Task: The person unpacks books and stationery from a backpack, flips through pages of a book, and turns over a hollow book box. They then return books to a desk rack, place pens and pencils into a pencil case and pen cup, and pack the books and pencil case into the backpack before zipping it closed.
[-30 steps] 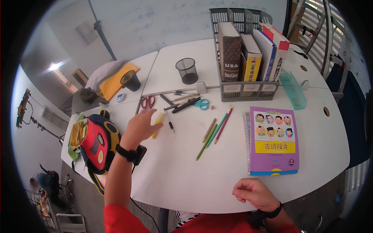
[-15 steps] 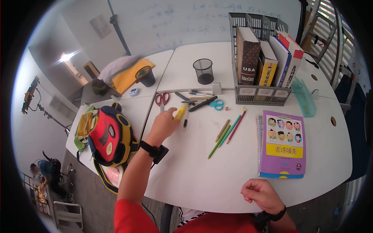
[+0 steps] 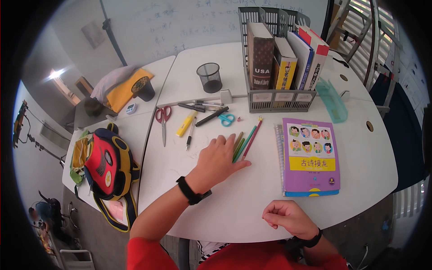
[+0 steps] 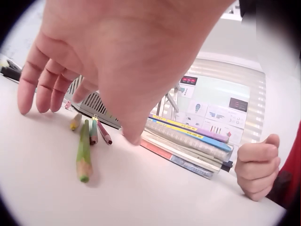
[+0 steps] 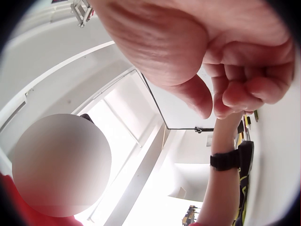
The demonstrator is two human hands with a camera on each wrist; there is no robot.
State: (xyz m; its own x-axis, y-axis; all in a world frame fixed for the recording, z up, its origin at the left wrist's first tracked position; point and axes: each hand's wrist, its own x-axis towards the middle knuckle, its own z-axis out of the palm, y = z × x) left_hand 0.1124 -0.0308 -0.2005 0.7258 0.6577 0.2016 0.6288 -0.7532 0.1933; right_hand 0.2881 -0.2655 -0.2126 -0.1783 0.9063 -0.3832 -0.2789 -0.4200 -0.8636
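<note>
My left hand (image 3: 218, 162) is held above the table with its fingers spread, beside the colored pencils, and grips nothing. In the left wrist view a green pencil (image 4: 84, 157) lies below the palm, with a teal pencil (image 4: 93, 132) and a dark red one (image 4: 104, 133) behind it. The hand hides part of the pencils in the head view. A yellow highlighter (image 3: 186, 123) lies next to a black-tipped pen (image 3: 191, 135). Near the front table edge, my right hand (image 3: 290, 219) hangs loosely curled and holds nothing.
Red scissors (image 3: 164, 121), black pens (image 3: 212, 116) and teal scissors (image 3: 227, 119) lie further back. Behind them stand a mesh cup (image 3: 209, 78) and a grey book rack (image 3: 281, 105). Purple books (image 3: 311, 155) lie to the right, a red backpack (image 3: 105, 164) to the left.
My left hand reached the yellow highlighter, which now lies further back beside the pen, released. The hand has since moved right and toward me, to the pencils. My right hand stayed near the edge.
</note>
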